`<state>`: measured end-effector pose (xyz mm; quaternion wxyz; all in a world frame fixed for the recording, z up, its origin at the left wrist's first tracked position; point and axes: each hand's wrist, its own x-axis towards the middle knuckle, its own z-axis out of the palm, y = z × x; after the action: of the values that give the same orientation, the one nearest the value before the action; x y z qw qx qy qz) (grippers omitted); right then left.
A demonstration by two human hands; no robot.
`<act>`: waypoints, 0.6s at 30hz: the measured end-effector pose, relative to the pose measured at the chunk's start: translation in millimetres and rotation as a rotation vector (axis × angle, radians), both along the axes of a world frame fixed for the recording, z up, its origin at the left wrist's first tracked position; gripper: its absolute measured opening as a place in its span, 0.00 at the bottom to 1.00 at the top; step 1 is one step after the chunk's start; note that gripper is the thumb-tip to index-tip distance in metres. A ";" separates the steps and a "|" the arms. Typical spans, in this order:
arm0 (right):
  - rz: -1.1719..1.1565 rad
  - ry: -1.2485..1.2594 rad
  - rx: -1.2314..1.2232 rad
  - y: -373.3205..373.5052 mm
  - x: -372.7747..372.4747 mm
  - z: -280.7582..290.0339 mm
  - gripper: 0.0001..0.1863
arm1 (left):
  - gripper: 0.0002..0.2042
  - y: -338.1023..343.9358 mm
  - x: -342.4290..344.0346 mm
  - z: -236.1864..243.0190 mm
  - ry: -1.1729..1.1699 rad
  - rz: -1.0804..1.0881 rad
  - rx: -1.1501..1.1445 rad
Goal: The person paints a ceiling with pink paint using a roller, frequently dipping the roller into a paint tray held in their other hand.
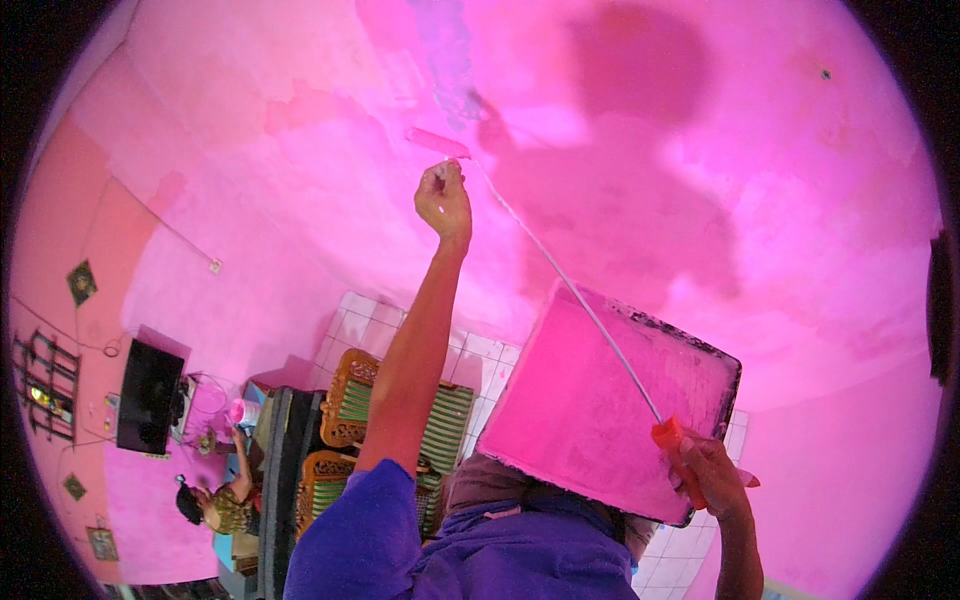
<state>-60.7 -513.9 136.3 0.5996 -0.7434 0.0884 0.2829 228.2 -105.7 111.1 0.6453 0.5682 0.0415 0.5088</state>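
A paint roller with a pink sleeve and long metal rod reaches up against the pink wall. My left hand is raised just below the sleeve, fingers curled; what they hold, if anything, I cannot make out. My right hand grips the roller's orange handle at lower right. Under the rod, in front of my body, is a square tray coated with pink paint, its edge dark; a pink-tipped end sticks out beside my right hand. My shadow falls on the wall.
Carved wooden chairs with striped cushions stand below left on white tiles, beside a dark long piece of furniture. A co-worker at lower left reaches toward a pink-smeared can, near a wall-mounted screen.
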 end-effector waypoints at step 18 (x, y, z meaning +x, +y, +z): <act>-0.092 0.020 0.015 2.9 -22.8 10.2 0.22 | 0.11 -5.1 -24.2 -57.7 0.559 0.026 0.850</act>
<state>-83.5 -511.1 146.4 0.6167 -0.7311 0.1263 0.2630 204.0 -110.8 53.4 0.3148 0.8946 0.0089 0.3172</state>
